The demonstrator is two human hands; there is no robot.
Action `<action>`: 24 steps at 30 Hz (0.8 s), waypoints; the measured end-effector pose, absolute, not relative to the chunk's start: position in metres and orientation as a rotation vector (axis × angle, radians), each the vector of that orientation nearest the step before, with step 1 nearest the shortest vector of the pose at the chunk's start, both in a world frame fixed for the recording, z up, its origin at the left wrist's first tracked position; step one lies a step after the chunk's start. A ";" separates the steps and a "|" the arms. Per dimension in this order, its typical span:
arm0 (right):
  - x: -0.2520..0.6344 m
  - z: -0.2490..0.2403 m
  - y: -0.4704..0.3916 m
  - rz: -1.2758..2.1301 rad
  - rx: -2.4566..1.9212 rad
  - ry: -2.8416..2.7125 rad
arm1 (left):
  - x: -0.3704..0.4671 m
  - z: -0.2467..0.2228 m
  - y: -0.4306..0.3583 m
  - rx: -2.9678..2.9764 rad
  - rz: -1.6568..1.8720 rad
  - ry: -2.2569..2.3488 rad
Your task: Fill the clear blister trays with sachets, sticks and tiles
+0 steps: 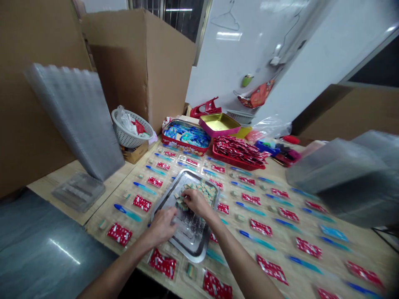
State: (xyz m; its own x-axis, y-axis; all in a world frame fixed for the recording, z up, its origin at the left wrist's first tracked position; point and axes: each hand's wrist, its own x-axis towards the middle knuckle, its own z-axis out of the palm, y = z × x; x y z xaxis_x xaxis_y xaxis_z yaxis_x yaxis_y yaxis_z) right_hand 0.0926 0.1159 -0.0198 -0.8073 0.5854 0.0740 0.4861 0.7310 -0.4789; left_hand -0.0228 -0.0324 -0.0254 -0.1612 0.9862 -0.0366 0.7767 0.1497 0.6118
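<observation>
A metal tray (190, 236) lies on the table with a heap of small pale-green and tan blocks (205, 190) at its far end. My right hand (196, 202) reaches over the tray, its fingers pinched at a small block on the near-left side of the heap. Over the tray's left edge, my left hand (162, 225) is closed with curled fingers; what it may hold is hidden. Around the tray stand rows of clear plastic shells, with red dotted packets (142, 203), blue pens (127, 212) and similar small blocks (103, 224) in them.
Behind the rows are a tin of blue pens (187, 135), a red tray of red packets (238, 151) and a pink-and-gold tin (220, 123). Stacked clear shells stand left (77, 116) and right (343, 174). A white basket (131, 128) sits beside large cardboard boxes (168, 62).
</observation>
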 end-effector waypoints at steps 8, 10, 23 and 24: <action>0.113 -0.035 0.088 0.739 -0.892 -2.449 | -0.025 -0.029 0.000 1.490 0.847 2.055; 0.117 -0.035 0.084 0.823 -0.888 -2.357 | -0.024 -0.031 0.002 1.505 0.823 2.051; 0.144 -0.020 0.061 0.795 -0.754 -2.334 | -0.026 -0.009 -0.011 1.641 0.773 2.127; 0.146 -0.020 0.059 0.786 -0.747 -2.341 | -0.026 -0.008 -0.009 1.673 0.753 2.107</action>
State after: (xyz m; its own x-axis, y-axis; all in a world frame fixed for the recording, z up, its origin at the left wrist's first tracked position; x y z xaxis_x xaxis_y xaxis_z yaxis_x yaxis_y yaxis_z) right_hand 0.1460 0.0592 -0.0195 -0.6917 0.6473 0.3203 0.3229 0.6739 -0.6645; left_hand -0.0258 -0.0090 -0.0080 -0.2444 0.9681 0.0561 0.7843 0.1633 0.5985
